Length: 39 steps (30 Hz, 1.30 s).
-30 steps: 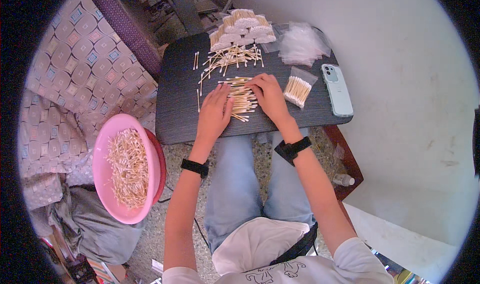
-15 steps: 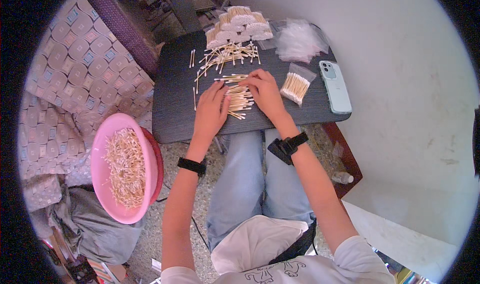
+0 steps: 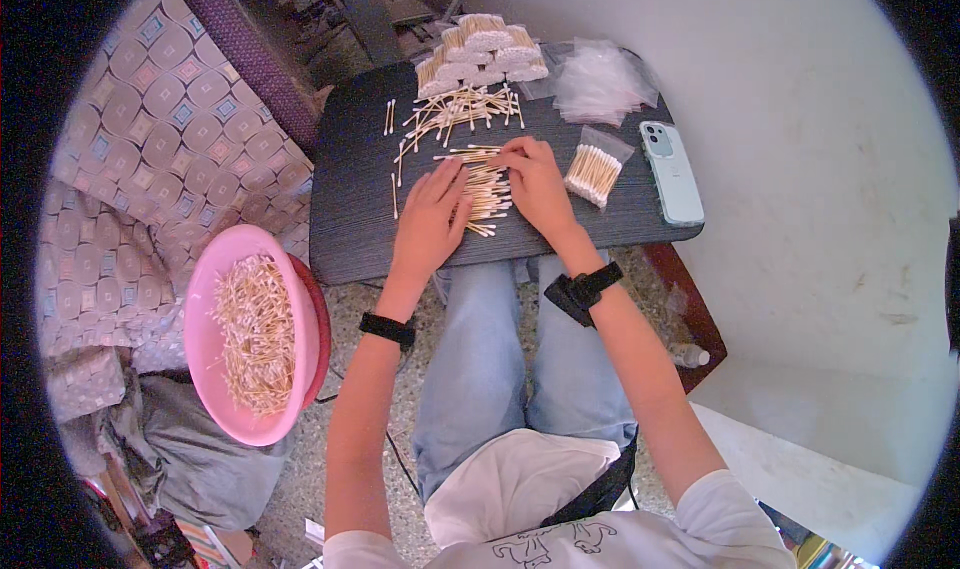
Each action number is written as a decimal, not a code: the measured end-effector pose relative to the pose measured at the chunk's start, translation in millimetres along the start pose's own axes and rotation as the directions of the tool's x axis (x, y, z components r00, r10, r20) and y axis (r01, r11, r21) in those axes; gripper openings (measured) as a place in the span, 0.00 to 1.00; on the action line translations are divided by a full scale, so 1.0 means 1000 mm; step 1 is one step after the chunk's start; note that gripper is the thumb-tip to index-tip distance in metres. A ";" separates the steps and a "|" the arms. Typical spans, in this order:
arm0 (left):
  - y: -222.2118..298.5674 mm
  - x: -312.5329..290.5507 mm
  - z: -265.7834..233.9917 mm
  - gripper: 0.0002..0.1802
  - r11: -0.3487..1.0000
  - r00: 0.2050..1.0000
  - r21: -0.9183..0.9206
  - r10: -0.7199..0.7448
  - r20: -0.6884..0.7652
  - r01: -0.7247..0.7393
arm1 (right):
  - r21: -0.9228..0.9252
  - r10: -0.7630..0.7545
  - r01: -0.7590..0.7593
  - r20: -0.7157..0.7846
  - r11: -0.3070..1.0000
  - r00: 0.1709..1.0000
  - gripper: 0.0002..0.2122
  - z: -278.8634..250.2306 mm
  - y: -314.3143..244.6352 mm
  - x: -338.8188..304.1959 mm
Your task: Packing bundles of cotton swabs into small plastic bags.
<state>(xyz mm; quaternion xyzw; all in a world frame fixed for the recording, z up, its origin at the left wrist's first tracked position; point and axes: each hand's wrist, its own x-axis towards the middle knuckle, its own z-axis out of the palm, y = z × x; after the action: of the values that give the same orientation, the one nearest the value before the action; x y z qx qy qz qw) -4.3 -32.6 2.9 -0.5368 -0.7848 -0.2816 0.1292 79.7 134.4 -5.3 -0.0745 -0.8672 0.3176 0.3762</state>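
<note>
On the dark table, a loose bundle of cotton swabs (image 3: 488, 197) lies between my two hands, white tips toward both sides. My left hand (image 3: 430, 209) rests along the bundle's left end, its fingers stretched out and laid against the swabs. At the far right end, my right hand (image 3: 538, 184) has its fingers bent, with thumb and fingertips closed on a swab; the grip is partly hidden. Beyond them spreads a scattered heap of swabs (image 3: 465, 112). To the right lies a clear bag packed with swabs (image 3: 597, 169).
Filled swab bags (image 3: 487, 54) are stacked at the table's back. Empty clear bags (image 3: 603, 81) lie beside them, and a pale phone (image 3: 671, 174) near the right edge. A pink basin (image 3: 197, 344) of swabs stands at left. Few single swabs (image 3: 394, 197) lie left of my hands.
My right fingers have shifted slightly right and away from the bundle's middle. My left hand has edged right along the swabs. The whole view has moved a little.
</note>
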 end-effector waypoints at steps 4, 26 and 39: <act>0.001 -0.001 0.001 0.23 0.997 0.999 0.076 -0.019 0.029 0.016 | 0.039 -0.049 0.050 -0.017 0.998 0.999 0.10 0.000 -0.004 0.001; -0.002 -0.002 0.005 0.19 1.000 0.999 -0.008 0.025 0.045 -0.025 | 0.159 0.040 -0.054 0.091 0.986 0.995 0.07 -0.001 -0.008 -0.003; 0.002 0.001 0.003 0.19 0.999 0.999 -0.032 0.006 0.034 -0.005 | 0.111 -0.011 -0.006 0.151 0.994 0.988 0.05 -0.005 -0.002 0.000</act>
<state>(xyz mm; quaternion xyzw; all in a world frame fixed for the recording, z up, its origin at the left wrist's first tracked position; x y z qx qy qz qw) -3.0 -29.7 1.7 -0.5458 -0.7807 -0.2846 0.1078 83.2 135.2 -1.4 -0.0279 -0.8743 0.3697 0.3133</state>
